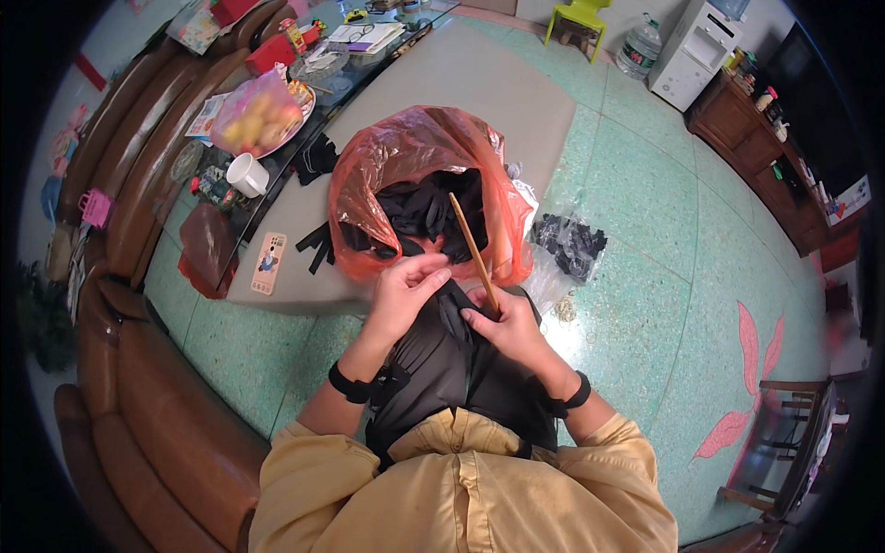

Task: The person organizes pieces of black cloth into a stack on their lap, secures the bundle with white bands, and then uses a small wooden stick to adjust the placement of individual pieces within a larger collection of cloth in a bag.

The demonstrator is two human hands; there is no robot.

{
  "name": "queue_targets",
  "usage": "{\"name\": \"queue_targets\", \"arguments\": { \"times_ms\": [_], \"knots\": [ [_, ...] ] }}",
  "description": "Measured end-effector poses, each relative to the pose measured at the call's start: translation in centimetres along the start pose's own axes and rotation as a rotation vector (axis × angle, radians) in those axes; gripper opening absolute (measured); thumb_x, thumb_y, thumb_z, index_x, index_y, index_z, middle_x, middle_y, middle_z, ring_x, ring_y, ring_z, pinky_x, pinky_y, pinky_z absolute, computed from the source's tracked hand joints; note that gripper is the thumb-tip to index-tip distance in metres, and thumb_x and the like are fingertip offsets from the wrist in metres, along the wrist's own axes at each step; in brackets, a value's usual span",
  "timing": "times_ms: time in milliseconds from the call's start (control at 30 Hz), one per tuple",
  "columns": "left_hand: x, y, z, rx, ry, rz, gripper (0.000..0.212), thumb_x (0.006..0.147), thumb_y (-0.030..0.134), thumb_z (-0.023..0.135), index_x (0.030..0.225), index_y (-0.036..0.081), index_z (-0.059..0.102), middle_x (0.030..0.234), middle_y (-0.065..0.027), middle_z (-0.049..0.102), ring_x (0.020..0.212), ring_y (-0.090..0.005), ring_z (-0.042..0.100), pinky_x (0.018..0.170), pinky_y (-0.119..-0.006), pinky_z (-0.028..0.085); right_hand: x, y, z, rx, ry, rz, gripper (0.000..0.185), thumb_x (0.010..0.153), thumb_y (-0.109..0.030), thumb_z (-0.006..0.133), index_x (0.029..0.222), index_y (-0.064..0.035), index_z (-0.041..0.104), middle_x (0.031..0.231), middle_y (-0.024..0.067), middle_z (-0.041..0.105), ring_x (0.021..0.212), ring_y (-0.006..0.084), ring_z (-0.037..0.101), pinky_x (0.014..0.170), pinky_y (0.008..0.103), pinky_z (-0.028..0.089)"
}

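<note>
My right hand grips a slender wooden stick, its tip pointing up and away over the bag. The same hand pinches a black fabric strip above my lap. At the strip's upper end is my left hand, thumb and forefinger close together; whether they grip the cloth cannot be made out. Just beyond both hands, a translucent red plastic bag gapes open. Many black fabric pieces are heaped inside it. More black strips stick out beside the bag's left side.
The bag stands on a grey padded surface with a phone near its left corner. To the left, a glass table bears a white mug and bagged fruit. Clear plastic holding black pieces lies to the right.
</note>
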State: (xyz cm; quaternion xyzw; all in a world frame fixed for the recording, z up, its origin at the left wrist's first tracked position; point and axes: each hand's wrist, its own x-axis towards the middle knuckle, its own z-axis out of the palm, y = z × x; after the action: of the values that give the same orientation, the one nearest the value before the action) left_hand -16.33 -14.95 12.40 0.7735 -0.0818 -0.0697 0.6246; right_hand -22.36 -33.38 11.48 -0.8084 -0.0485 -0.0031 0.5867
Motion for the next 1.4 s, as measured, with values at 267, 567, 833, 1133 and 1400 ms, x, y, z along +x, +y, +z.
{"name": "queue_targets", "arguments": {
  "times_ms": [267, 567, 833, 1133, 1400],
  "knots": [
    [-0.5, -1.0, -1.0, -0.389, -0.213, -0.149, 0.017, 0.089, 0.010, 0.059, 0.101, -0.001, 0.064, 0.084, -0.0007, 0.062, 0.067, -0.0046, 0.054, 0.054, -0.019, 0.047, 0.2, -1.1, -0.2, 0.395, -0.080, 0.282, 0.033, 0.092, -0.021, 0.055, 0.119, -0.0019, 0.051, 0.085, 0.0002, 0.061, 0.065, 0.0040, 0.052, 0.053, 0.0193, 0.041],
    [-0.4, -1.6, -1.4, -0.519, 0.019, -0.130, 0.013, 0.091, 0.007, 0.056, 0.099, -0.002, 0.059, 0.091, -0.0042, 0.060, 0.080, -0.0108, 0.059, 0.073, -0.031, 0.057, -4.2, 1.3, -2.8, -0.229, -0.075, -0.351, 0.032, 0.097, -0.025, 0.046, 0.117, -0.0014, 0.053, 0.082, 0.0157, 0.063, 0.049, 0.0283, 0.055, 0.048, 0.0343, 0.044],
    [-1.1, -0.6, -0.9, -0.588, 0.032, -0.175, 0.014, 0.090, 0.006, 0.056, 0.100, -0.004, 0.059, 0.094, -0.0075, 0.061, 0.085, -0.0139, 0.061, 0.082, -0.035, 0.056, -5.0, 1.0, -3.0, -0.558, -0.090, 0.034, 0.027, 0.094, -0.026, 0.050, 0.080, -0.0025, 0.051, 0.060, 0.0198, 0.054, 0.058, 0.0416, 0.053, 0.049, 0.0463, 0.041],
    [-3.1, 0.1, 1.1, -0.564, -0.068, -0.167, 0.016, 0.089, 0.004, 0.057, 0.102, -0.005, 0.060, 0.096, -0.0088, 0.063, 0.086, -0.0134, 0.062, 0.076, -0.032, 0.057, -2.9, -0.3, 0.6, -0.405, 0.183, -0.148, 0.020, 0.088, -0.017, 0.059, 0.078, -0.0001, 0.054, 0.070, 0.0195, 0.055, 0.061, 0.0395, 0.055, 0.052, 0.0437, 0.042],
    [-3.4, -0.5, 0.6, -0.525, -0.071, -0.185, 0.013, 0.090, 0.005, 0.057, 0.098, -0.005, 0.061, 0.090, -0.0064, 0.062, 0.080, -0.0111, 0.061, 0.071, -0.030, 0.058, -2.6, -0.2, 0.2, -0.390, 0.027, -0.121, 0.022, 0.089, -0.017, 0.058, 0.076, 0.0005, 0.053, 0.070, 0.0195, 0.055, 0.063, 0.0419, 0.052, 0.053, 0.0448, 0.042]
  ]
}}
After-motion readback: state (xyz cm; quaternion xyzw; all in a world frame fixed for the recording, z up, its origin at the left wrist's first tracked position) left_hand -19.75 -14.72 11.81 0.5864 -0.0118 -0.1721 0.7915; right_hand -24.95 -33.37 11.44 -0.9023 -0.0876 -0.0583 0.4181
